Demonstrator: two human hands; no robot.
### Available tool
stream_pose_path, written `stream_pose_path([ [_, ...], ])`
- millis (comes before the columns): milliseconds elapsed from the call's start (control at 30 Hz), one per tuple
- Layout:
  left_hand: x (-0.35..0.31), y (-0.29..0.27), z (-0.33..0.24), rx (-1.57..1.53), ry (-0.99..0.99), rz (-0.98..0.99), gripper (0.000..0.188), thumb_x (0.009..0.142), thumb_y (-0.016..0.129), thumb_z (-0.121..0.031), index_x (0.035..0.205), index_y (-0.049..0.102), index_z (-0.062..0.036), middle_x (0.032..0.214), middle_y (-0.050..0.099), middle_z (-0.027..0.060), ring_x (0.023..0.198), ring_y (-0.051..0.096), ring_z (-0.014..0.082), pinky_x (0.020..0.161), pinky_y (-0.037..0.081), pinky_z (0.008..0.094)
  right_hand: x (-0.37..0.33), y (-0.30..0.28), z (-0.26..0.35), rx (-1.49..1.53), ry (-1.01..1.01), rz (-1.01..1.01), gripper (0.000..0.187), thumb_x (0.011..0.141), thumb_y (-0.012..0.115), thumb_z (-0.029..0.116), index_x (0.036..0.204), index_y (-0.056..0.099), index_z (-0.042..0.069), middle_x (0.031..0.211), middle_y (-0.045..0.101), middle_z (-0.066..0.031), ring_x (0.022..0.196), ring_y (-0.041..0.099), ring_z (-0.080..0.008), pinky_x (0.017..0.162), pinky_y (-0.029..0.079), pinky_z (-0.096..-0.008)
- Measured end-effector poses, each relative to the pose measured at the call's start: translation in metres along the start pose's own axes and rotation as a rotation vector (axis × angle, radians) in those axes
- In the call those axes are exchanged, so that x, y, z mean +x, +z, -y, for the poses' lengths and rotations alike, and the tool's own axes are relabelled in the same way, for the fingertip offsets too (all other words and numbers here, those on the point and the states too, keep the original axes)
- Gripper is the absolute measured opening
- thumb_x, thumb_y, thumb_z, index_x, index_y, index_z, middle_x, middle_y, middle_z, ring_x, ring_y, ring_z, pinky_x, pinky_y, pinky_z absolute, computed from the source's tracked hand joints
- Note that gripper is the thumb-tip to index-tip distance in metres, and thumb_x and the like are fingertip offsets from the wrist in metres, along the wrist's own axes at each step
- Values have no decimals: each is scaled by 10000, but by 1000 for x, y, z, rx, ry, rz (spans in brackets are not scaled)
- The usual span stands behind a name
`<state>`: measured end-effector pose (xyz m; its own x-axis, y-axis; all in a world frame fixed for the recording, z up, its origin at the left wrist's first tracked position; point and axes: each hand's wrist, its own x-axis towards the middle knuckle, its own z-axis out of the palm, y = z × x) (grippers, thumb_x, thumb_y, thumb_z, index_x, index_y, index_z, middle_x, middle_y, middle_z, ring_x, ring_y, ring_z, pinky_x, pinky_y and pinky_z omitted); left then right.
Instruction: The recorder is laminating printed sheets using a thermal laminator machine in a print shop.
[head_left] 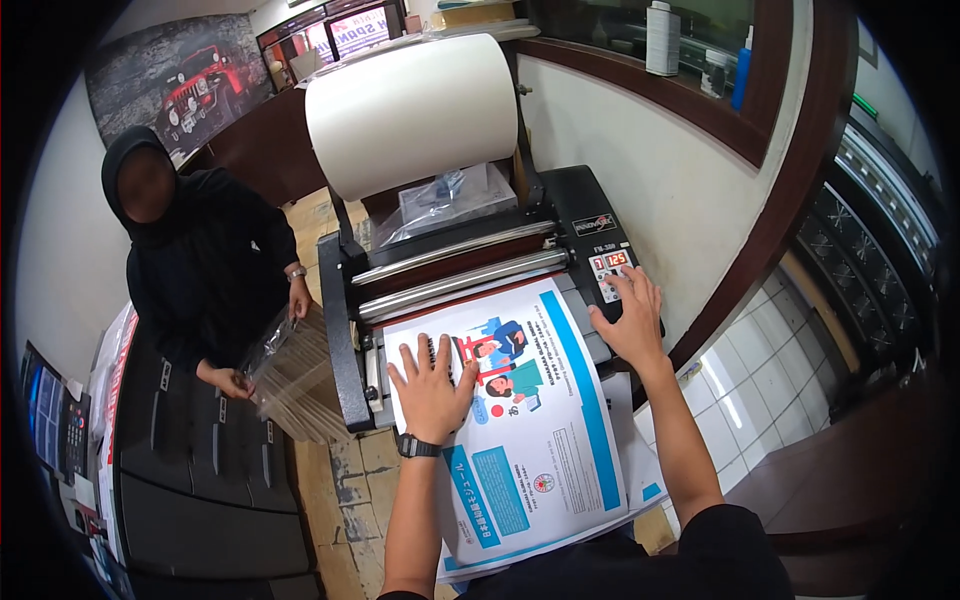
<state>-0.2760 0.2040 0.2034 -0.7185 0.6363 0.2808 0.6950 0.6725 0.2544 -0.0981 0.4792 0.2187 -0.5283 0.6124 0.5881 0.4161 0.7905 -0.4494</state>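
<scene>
My left hand [434, 392], with a black watch on its wrist, lies flat with fingers spread on a printed sheet [545, 470] with blue bands and cartoon figures. The sheet's far edge lies at the metal rollers [465, 285] of a black roll laminator [350, 345]. Over on the machine's right side, my right hand [632, 322] rests at the control panel [607, 268], fingers stretched near its buttons and lit red display. It holds nothing I can see. More printed sheets [645, 492] lie under the top one, close to my body.
A large white roll [415, 115] is mounted above the laminator. To the left, a person [205, 260] in black holds a clear plastic bag [290, 375] beside dark cabinets [205, 490]. A wall with a dark wooden frame [770, 210] borders the right side. Bottles [662, 40] stand on the ledge.
</scene>
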Motion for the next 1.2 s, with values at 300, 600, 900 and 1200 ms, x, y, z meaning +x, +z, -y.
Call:
stream_pose_path([
  [300,1,0,-2,53,8,-5,688,972,496,-588,1499,494,-145,1580,390,216,1482,272,487,1175,146,675,5,-12,8,-122,2,94,505,828,688,319,1285,648,105,1543,404,-202,1455,332,-395,1100,303,-631],
  [600,1,0,-1,41,0,9,706,978,471,-601,1508,484,-134,1583,385,224,1490,257,481,1180,124,677,-3,-3,3,-106,-2,26,543,824,703,327,1314,616,111,1523,418,-186,1422,374,-346,1112,274,-584],
  [900,0,-1,-1,52,-2,16,704,977,478,-613,1511,479,-155,1589,378,211,1491,258,474,1184,128,669,-5,-1,4,-105,-4,11,537,838,699,309,1345,629,145,1526,421,-198,1440,351,-376,1144,235,-579],
  [1200,1,1,1,67,-6,25,709,975,479,-617,1517,472,-159,1595,372,210,1492,259,472,1183,129,670,2,-11,11,-131,12,100,501,840,695,298,1309,642,130,1544,399,-208,1446,341,-391,1074,313,-652],
])
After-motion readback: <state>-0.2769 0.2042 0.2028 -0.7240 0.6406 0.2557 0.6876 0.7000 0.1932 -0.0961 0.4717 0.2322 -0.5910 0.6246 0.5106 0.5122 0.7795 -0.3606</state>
